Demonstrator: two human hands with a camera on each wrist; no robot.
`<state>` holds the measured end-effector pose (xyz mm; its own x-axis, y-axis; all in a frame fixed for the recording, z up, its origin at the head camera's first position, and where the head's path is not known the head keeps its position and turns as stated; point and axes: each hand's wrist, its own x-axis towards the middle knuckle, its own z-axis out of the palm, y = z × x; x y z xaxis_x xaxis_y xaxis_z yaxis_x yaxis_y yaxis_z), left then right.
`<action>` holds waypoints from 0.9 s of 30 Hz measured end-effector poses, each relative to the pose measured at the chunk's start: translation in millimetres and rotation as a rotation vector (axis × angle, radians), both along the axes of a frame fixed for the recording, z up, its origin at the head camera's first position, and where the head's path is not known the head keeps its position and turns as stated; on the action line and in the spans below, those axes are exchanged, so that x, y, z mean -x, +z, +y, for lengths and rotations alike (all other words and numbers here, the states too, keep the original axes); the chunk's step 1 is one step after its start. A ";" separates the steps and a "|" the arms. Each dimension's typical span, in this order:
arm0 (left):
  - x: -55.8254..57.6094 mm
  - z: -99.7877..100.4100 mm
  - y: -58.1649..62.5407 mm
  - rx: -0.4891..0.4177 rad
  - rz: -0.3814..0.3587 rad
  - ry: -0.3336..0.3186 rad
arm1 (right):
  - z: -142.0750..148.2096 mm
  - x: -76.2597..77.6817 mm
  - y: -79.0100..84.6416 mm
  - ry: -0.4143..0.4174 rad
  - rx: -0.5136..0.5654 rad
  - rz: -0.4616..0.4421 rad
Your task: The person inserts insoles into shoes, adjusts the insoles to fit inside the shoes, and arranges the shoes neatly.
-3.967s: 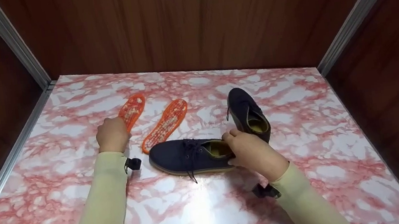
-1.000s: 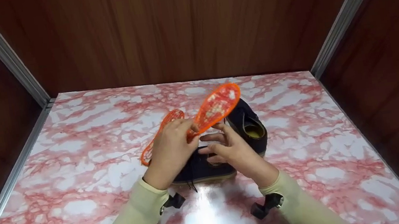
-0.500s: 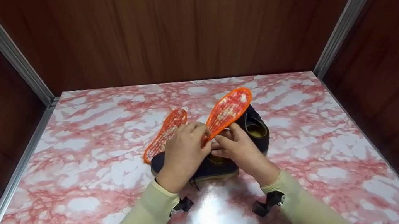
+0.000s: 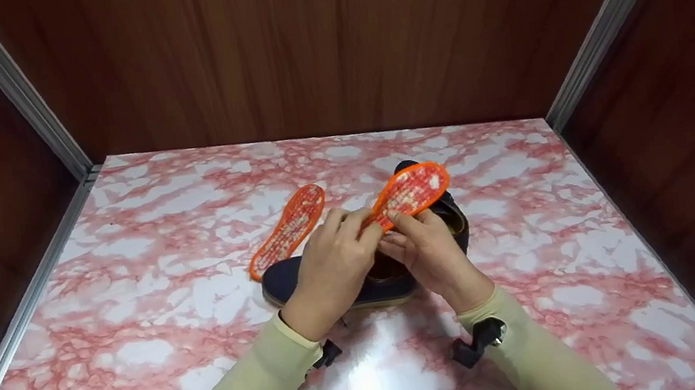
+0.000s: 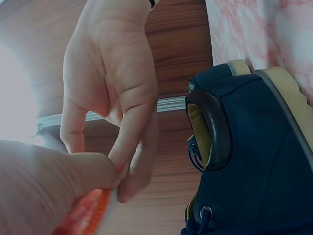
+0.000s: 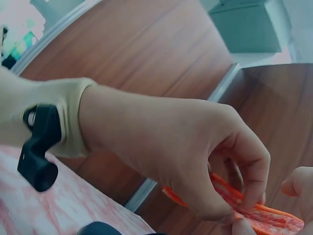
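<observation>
My left hand [image 4: 334,268] pinches one end of an orange-rimmed insole [image 4: 418,186] with a red and cream textured surface, raised above the shoes. Along its near edge, my right hand [image 4: 438,260] holds the same insole, thumb on top. Below both hands a navy lace-up shoe [image 4: 280,278] lies sideways, its opening partly covered by them. Another navy shoe [image 4: 462,223] stands behind the insole, mostly hidden. The left wrist view shows a shoe's dark heel collar [image 5: 220,132] close by. A matching insole [image 4: 288,230] rests flat at the first shoe's toe.
Pink-and-white marbled tabletop [image 4: 132,307] spreads beneath everything. Brown wood-grain panels enclose it at the back [image 4: 299,45] and on both sides, with metal strips at the corners. Small black cameras [image 4: 477,343] are strapped to both wrists.
The left hand has lifted the left insole off the table and carried it right, over the shoes. The right hand has left the shoe and now grips the insole too.
</observation>
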<state>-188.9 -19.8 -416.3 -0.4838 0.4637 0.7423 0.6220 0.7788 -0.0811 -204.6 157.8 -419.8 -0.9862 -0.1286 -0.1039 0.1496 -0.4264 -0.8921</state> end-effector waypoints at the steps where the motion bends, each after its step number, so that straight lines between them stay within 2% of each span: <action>1: 0.0 0.1 -0.2 0.007 0.007 -0.016 | 0.2 0.7 0.1 0.000 0.002 -0.001; 11: -0.3 1.6 -0.6 0.070 0.026 -0.154 | 1.6 3.4 -0.3 -0.046 0.038 -0.006; 20: -0.4 4.5 -1.3 0.116 0.053 -0.230 | 3.9 4.8 -3.4 -0.068 0.018 0.008; 27: 0.6 2.7 1.6 0.104 0.001 -0.313 | 6.7 5.8 2.3 -0.084 -0.004 0.079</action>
<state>-189.5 -17.1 -414.7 -0.3055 0.6629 0.6835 0.8295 0.5378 -0.1508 -210.4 164.5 -417.5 -0.9987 -0.0446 -0.0260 0.0427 -0.4311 -0.9013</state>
